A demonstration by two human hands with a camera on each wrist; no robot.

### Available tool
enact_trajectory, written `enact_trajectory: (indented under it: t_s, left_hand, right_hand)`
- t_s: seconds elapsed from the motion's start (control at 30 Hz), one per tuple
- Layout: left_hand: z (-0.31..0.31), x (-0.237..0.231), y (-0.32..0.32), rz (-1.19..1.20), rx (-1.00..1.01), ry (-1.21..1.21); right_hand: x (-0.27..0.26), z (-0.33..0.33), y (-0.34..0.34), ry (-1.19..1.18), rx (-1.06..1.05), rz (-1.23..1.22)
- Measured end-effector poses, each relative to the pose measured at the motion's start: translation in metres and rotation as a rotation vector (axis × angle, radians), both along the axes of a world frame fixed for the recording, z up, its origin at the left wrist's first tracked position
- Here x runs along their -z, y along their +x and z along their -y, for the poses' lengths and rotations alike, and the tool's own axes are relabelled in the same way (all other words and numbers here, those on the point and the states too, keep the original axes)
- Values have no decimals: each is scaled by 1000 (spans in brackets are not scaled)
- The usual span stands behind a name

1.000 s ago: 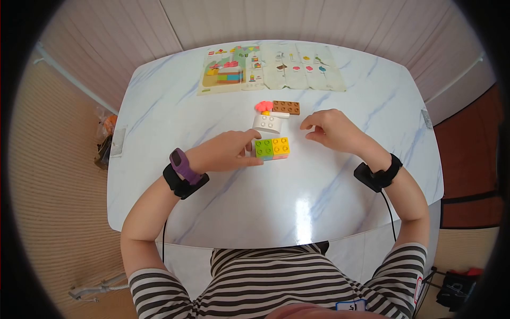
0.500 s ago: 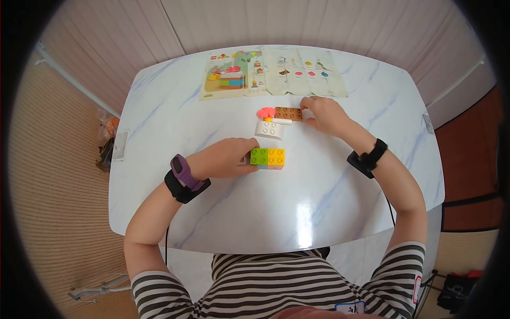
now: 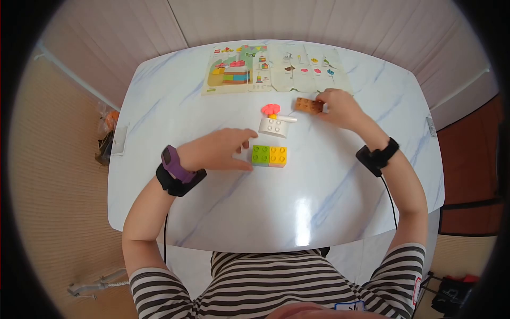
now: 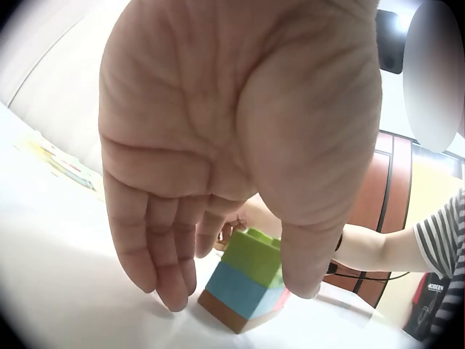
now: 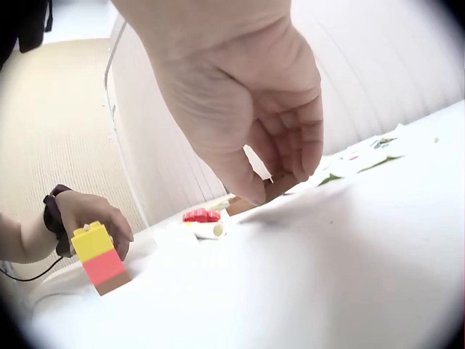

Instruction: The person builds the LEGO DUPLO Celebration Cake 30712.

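Note:
My right hand [image 3: 342, 110] pinches the right end of a brown brick [image 3: 305, 105] with thumb and fingers; the right wrist view shows the brick [image 5: 269, 193] under the fingertips. My left hand [image 3: 215, 150], fingers spread, is beside the left side of a stacked block, whose top has a green brick [image 3: 261, 153] and a yellow brick [image 3: 278, 154]. In the left wrist view the green brick [image 4: 254, 254] sits over a blue brick [image 4: 240, 289] and a brown layer; in the right wrist view a red-pink brick [image 5: 104, 267] is under the yellow one.
Behind the stack lie a white curved brick [image 3: 272, 127], a white stick-like piece [image 3: 287, 119] and a pink piece [image 3: 270, 109] above a small yellow one. A printed instruction sheet [image 3: 311, 80] lies along the table's far side.
The right hand has reached the brown brick and moved it right, away from the pink piece. The left hand has loosened from the stack's left side, its fingers now spread.

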State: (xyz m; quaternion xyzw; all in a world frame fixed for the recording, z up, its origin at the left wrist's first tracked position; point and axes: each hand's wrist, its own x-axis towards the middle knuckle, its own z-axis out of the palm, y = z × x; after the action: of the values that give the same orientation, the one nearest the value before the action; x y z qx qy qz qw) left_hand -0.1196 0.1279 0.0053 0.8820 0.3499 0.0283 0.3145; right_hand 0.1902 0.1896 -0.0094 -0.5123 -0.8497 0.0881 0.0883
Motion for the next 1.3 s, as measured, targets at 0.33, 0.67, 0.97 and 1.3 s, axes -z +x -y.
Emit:
enact_trajectory:
  t_s: [0.33,0.67,0.97,1.3]
  left_hand:
    - [-10,-22,23,189,-45,63]
    - [3,-23,18,78,1,94]
    - [9,-14,17,22,7,220]
    - [15,-21,19,-56,-16,209]
  right_hand:
    - [-43,60,-36,-206,-231,-197]
    - [-38,71,-60,-272,-274,-174]
    - [-35,72,-64,-225,-286,-141]
    - [-28,74,-65,-204,-311,-127]
